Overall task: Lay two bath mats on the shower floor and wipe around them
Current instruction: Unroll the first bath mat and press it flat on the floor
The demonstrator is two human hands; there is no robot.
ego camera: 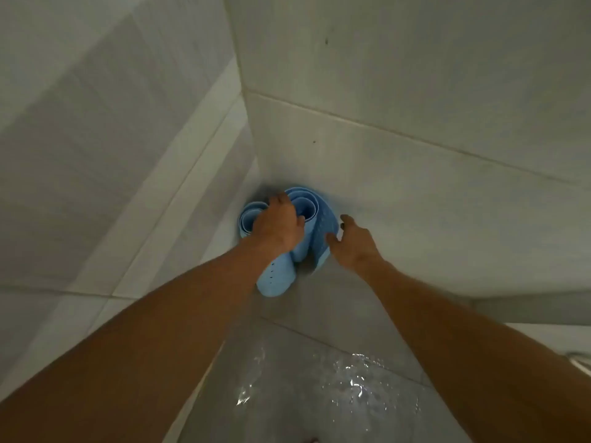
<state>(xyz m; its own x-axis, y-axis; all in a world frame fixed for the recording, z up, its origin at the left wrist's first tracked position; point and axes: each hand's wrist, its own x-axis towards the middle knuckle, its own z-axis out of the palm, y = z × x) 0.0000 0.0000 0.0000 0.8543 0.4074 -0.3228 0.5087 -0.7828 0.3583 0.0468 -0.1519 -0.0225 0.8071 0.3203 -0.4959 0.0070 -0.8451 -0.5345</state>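
Note:
Two light blue bath mats stand rolled up on end in the corner of the shower. The left roll [276,281] is under my left hand [278,223], which lies over its top with the fingers curled on the rim. The right roll [319,219] is partly unrolled, showing its bumpy underside. My right hand [353,241] reaches beside it with the fingers spread, the thumb and fingertips touching the loose flap's edge.
Pale tiled walls [415,91] meet in the corner behind the mats. The grey shower floor [319,378] below my arms is wet, with shiny water patches [355,378]. A pale edge of something shows at the far right [580,359].

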